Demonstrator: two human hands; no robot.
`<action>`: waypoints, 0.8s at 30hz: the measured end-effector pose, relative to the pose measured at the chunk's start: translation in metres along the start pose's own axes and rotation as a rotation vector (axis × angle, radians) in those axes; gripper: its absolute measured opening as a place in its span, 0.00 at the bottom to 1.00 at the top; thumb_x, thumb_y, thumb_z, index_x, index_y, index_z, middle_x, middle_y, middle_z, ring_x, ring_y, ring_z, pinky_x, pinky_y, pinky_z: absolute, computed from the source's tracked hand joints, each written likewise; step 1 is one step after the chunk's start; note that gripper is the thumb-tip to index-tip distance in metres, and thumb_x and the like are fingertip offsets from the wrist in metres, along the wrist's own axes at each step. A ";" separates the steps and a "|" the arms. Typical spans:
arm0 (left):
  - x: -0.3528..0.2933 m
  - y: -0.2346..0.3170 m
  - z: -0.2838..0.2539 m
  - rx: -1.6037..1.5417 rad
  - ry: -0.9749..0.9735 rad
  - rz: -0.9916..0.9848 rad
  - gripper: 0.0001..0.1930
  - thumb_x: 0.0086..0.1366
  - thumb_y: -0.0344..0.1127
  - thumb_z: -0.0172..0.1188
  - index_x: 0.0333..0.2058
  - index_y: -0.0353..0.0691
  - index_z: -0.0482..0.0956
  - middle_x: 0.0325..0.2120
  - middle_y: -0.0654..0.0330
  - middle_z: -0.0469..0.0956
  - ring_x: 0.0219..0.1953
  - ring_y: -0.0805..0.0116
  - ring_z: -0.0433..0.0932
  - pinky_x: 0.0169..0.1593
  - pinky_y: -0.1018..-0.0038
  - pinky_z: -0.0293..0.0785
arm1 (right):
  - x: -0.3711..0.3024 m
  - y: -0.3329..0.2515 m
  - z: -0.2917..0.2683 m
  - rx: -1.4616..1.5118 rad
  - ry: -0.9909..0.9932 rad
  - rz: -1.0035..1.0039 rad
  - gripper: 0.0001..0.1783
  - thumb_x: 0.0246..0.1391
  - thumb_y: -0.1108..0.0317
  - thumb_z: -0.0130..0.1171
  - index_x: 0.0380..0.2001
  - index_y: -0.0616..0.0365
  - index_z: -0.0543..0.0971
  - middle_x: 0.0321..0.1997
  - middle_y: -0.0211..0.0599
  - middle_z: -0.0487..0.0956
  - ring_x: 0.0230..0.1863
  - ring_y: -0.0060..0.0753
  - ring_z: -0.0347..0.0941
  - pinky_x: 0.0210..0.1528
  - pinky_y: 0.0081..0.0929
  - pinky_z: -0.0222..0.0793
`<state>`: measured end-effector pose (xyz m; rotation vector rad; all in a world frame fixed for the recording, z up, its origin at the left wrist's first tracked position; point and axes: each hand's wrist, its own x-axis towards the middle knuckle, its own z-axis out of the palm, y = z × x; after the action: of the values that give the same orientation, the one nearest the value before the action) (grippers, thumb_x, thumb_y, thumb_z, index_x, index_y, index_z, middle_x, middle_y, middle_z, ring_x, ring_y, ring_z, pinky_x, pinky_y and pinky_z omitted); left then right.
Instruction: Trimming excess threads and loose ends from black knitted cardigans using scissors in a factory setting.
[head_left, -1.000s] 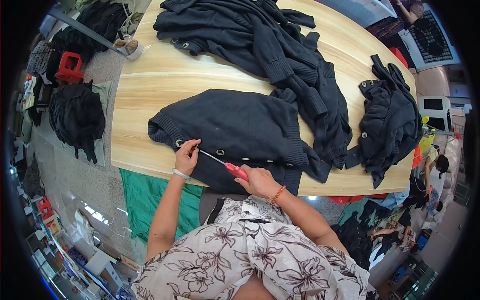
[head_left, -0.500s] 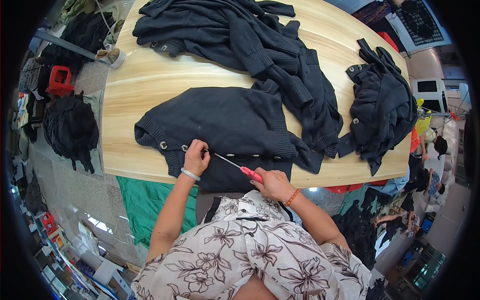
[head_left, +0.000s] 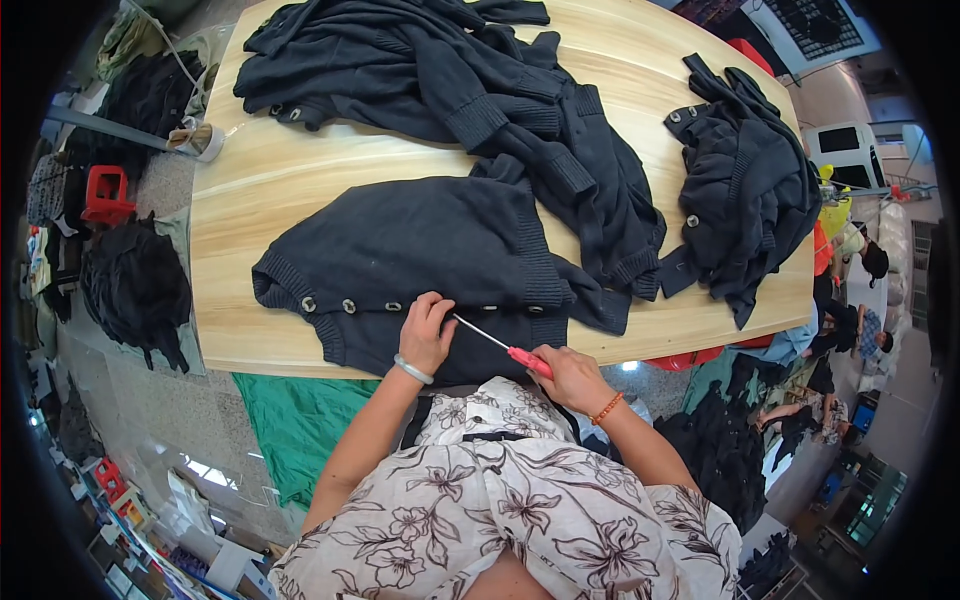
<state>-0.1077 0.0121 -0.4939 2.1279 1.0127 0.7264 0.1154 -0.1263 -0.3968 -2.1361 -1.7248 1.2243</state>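
A dark navy knitted cardigan (head_left: 420, 235) lies folded before me, its row of buttons running left to right near the table's front edge. My left hand (head_left: 428, 335) pinches the cardigan's button band, its fingertips covering part of it. In my right hand (head_left: 575, 378) is a tool with a red handle and thin metal shaft (head_left: 485, 332), like a slim screwdriver or hook; its exact kind is unclear. The shaft's tip reaches the band beside my left fingertips. Buttons (head_left: 349, 306) show to the left of that hand, and more sit to its right.
More dark cardigans lie heaped at the back of the wooden table (head_left: 235, 215), and another bunched cardigan (head_left: 740, 190) is at the right. A cup (head_left: 197, 140) stands at the left edge. Green cloth (head_left: 300, 420) hangs below the front edge. A red stool (head_left: 107, 194) stands left.
Both hands and the red-handled tool have shifted right along the button band, uncovering another button on the left. The view has also shifted slightly.
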 end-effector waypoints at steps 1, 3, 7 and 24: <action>0.002 -0.008 0.005 0.031 0.006 0.025 0.13 0.51 0.21 0.63 0.37 0.38 0.77 0.37 0.53 0.73 0.39 0.51 0.74 0.40 0.63 0.74 | -0.001 0.000 -0.002 -0.030 -0.036 0.043 0.14 0.58 0.55 0.58 0.40 0.53 0.76 0.30 0.46 0.80 0.37 0.51 0.78 0.40 0.45 0.72; 0.010 -0.027 0.008 0.001 -0.019 0.045 0.10 0.52 0.19 0.60 0.33 0.37 0.76 0.33 0.52 0.73 0.36 0.51 0.75 0.39 0.63 0.73 | -0.001 0.001 -0.003 -0.056 -0.066 0.101 0.14 0.58 0.55 0.58 0.38 0.54 0.75 0.28 0.47 0.80 0.36 0.52 0.78 0.40 0.46 0.72; 0.022 -0.036 -0.003 -0.167 -0.133 -0.088 0.08 0.52 0.16 0.58 0.30 0.34 0.74 0.27 0.51 0.73 0.32 0.50 0.75 0.36 0.64 0.72 | 0.004 -0.005 0.000 -0.071 -0.103 0.101 0.17 0.58 0.53 0.57 0.38 0.57 0.75 0.28 0.50 0.81 0.36 0.55 0.79 0.41 0.48 0.72; 0.044 -0.047 -0.025 -0.420 -0.539 -0.536 0.07 0.59 0.21 0.59 0.37 0.34 0.77 0.32 0.62 0.79 0.35 0.78 0.77 0.42 0.81 0.73 | 0.003 0.004 -0.006 0.095 -0.108 0.112 0.18 0.59 0.52 0.57 0.39 0.56 0.77 0.31 0.50 0.81 0.38 0.55 0.78 0.43 0.47 0.71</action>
<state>-0.1221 0.0780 -0.5052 1.4672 0.9582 0.0737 0.1219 -0.1228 -0.3967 -2.1746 -1.5703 1.4454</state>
